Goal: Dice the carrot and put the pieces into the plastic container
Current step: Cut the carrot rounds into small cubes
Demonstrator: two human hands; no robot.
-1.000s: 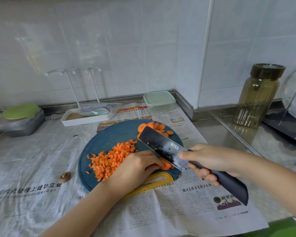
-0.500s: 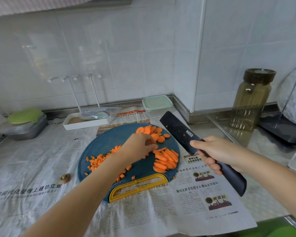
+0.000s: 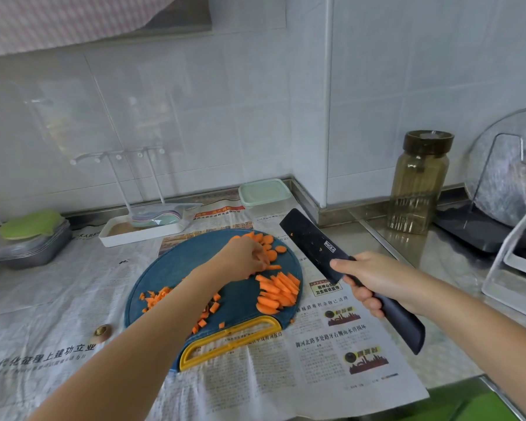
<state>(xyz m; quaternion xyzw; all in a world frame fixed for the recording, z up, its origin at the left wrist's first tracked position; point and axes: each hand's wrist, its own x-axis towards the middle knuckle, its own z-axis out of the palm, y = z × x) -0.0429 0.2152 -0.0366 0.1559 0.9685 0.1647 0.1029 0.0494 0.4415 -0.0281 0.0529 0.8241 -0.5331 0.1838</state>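
**veg_newbie:** So how far along is the carrot? Diced or not?

**choppy_k:** About halfway, I'd say. The blue round cutting board has three stages on it. There's a heap of small dice on the left, partly under the forearm, a stack of flat strips at the right edge, and plain round slices along the far edge. The plastic container sits further back near the wall corner with its mint lid on, so I reckon nothing's gone in yet.

**veg_newbie:** And the hands?

**choppy_k:** The right hand is wrapped round the handle of the black knife, forefinger laid along the side of the blade. The blade is lifted off to the right of the board, over the newspaper, tip pointing away. My guess is it's held out there so the edge is nowhere near the other hand. The left hand reaches across the board with its fingertips bunched down at the rounds, right beside a loose strip. I can't tell whether it's actually pinching a slice or just nudging them.

**veg_newbie:** Why fiddle with the rounds?

**choppy_k:** Probably lining up the next batch for cutting. The paper spread over the counter looks like it's there to catch strays, and a few bits lie near the board's yellow handle. The lid has to come off before any scooping.
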